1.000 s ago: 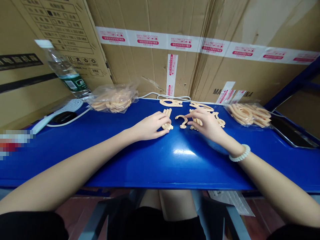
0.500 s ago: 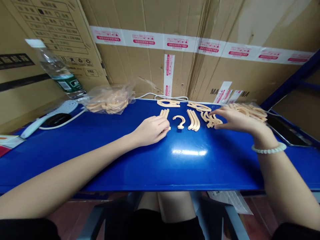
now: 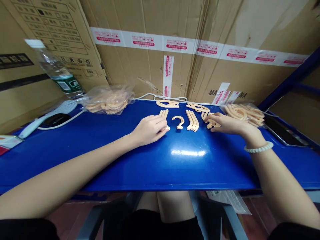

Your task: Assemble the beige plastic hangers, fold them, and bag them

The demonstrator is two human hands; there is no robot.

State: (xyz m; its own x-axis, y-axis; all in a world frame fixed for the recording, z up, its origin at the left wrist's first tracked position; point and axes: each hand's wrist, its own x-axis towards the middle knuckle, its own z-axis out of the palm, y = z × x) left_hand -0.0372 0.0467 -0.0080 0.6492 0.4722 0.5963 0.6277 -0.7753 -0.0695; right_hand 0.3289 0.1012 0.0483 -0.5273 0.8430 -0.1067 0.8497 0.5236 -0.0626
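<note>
My left hand lies on the blue table with its fingers bent together over the lower ends of some peach plastic hanger arms. Their upper ends stick out beyond the fingers. To the right of it, a single hanger hook lies by itself. Beside the hook is a second row of curved hanger arms, side by side. My right hand is over a small heap of hanger hooks, fingers apart, thumb nearest me. Its fingertips partly cover the heap; whether they touch it I cannot tell.
Larger looped peach pieces lie at the back of the table. Bags of similar parts stand left and right. A bottle, hairbrush, black mouse and phone lie around. Cardboard stands behind.
My right hand has moved left and come over the heap of hooks, covering more of it. My left hand stays at the left hanger arms.
</note>
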